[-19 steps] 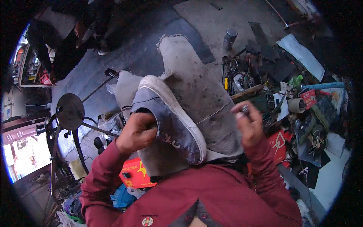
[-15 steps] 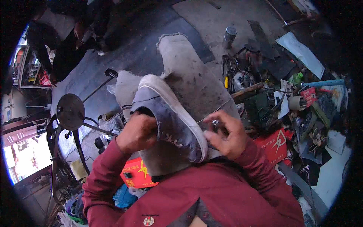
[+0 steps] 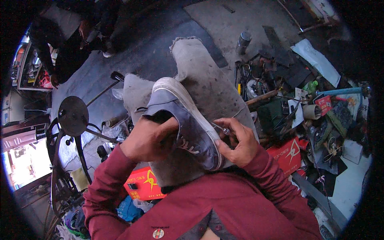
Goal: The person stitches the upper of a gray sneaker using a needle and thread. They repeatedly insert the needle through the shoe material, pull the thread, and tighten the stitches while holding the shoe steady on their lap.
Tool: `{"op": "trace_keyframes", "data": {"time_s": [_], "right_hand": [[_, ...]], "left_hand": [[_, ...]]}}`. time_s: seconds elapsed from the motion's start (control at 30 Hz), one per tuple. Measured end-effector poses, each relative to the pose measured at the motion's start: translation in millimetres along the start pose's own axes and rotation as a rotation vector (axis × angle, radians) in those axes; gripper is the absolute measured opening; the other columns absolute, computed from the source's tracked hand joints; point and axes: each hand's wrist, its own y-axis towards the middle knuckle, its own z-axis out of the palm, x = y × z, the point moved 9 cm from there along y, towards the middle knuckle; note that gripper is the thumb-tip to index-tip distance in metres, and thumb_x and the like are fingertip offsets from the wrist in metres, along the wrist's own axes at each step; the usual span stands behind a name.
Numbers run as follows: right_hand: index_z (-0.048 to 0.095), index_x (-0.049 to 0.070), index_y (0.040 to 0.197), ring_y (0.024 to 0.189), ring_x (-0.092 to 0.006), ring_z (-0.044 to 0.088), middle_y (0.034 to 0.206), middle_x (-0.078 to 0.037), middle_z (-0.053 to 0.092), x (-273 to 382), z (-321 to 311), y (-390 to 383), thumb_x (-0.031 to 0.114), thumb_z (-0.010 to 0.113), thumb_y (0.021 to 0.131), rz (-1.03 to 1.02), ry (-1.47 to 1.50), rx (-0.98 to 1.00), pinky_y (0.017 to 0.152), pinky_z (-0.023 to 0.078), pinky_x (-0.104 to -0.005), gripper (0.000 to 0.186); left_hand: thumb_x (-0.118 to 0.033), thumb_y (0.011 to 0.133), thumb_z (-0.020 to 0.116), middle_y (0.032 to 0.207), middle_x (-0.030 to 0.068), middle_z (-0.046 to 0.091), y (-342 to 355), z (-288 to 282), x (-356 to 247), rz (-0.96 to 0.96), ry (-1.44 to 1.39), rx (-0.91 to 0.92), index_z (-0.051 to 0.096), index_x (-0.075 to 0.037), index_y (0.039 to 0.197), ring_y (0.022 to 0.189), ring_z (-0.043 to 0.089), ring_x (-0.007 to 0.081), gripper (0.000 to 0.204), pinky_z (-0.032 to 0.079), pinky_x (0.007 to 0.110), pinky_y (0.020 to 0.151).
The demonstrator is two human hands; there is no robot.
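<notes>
A blue-grey canvas shoe (image 3: 195, 147) with a white rubber sole lies tilted across my lap, toe pointing away. My left hand (image 3: 150, 138) is curled at the shoe's opening, with its fingertips hidden inside. At the right side, my right hand (image 3: 239, 144) pinches a small awl-like tool (image 3: 226, 131) with a shiny metal end. Its thin tip meets the sole's edge, and the thumb rests by the sole. Under the shoe, a worn grey cloth (image 3: 212, 86) with dark stains covers my legs.
A black metal stand with a round plate (image 3: 73, 117) rises at the left. Red boxes (image 3: 146, 185) lie beside me. Hand tools, scraps and a metal cylinder (image 3: 243, 43) crowd the floor at right. Another person (image 3: 74, 52) is at the far left.
My left hand has shifted right, further over the shoe's opening. The shoe has moved slightly right. My right hand has brought the tool's tip against the sole's edge.
</notes>
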Motion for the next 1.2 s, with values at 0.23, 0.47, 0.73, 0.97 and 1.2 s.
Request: {"op": "trace_keyframes", "data": {"time_s": [0.23, 0.47, 0.73, 0.97, 1.2], "right_hand": [[0.064, 0.004, 0.123, 0.077, -0.0177, 0.062, 0.102, -0.01, 0.065, 25, -10, 6, 0.011, 0.079, 0.084, -0.24, -0.145, -0.152, 0.066, 0.05, -0.0307, 0.043], [0.069, 0.002, 0.105, 0.075, -0.0259, 0.07, 0.09, -0.014, 0.069, 16, 2, 16, 0.01, 0.08, 0.086, -0.225, -0.152, -0.043, 0.066, 0.054, -0.0343, 0.023], [0.068, 0.002, 0.095, 0.066, -0.0288, 0.071, 0.078, -0.016, 0.07, 9, 1, 15, 0.011, 0.077, 0.089, -0.211, -0.196, -0.073, 0.06, 0.052, -0.0347, 0.014], [0.068, 0.001, 0.093, 0.064, -0.0267, 0.071, 0.074, -0.015, 0.07, 2, 2, 15, 0.01, 0.077, 0.09, -0.142, -0.171, -0.052, 0.059, 0.052, -0.0343, 0.013], [0.068, 0.001, 0.095, 0.065, -0.0231, 0.071, 0.076, -0.015, 0.071, 5, 1, 16, 0.012, 0.076, 0.092, -0.148, -0.174, -0.011, 0.059, 0.053, -0.0341, 0.014]], "left_hand": [[-0.012, 0.072, 0.071, 0.076, 0.0165, 0.062, -8, 17, 14, -0.077, 0.078, 0.092, 0.064, -0.01, 0.089, 0.072, 0.063, 0.0419, 0.019, 0.05, 0.049, 0.064], [-0.015, 0.071, 0.073, 0.076, 0.0177, 0.062, -4, 8, 4, -0.063, 0.112, 0.089, 0.063, -0.009, 0.094, 0.071, 0.064, 0.0419, 0.026, 0.049, 0.05, 0.061], [-0.008, 0.069, 0.075, 0.07, 0.0127, 0.058, -38, -29, 11, -0.147, 0.209, -0.187, 0.06, -0.007, 0.088, 0.066, 0.061, 0.0389, 0.025, 0.048, 0.046, 0.057], [0.0, 0.076, 0.071, 0.089, 0.0129, 0.068, -74, -60, 21, -0.329, 0.369, -0.244, 0.068, -0.006, 0.097, 0.083, 0.068, 0.0322, 0.022, 0.054, 0.042, 0.073], [0.002, 0.084, 0.068, 0.104, 0.0162, 0.07, -25, -42, -26, -0.103, 0.084, -0.284, 0.069, -0.003, 0.11, 0.096, 0.067, 0.0373, 0.027, 0.055, 0.043, 0.084]]}}
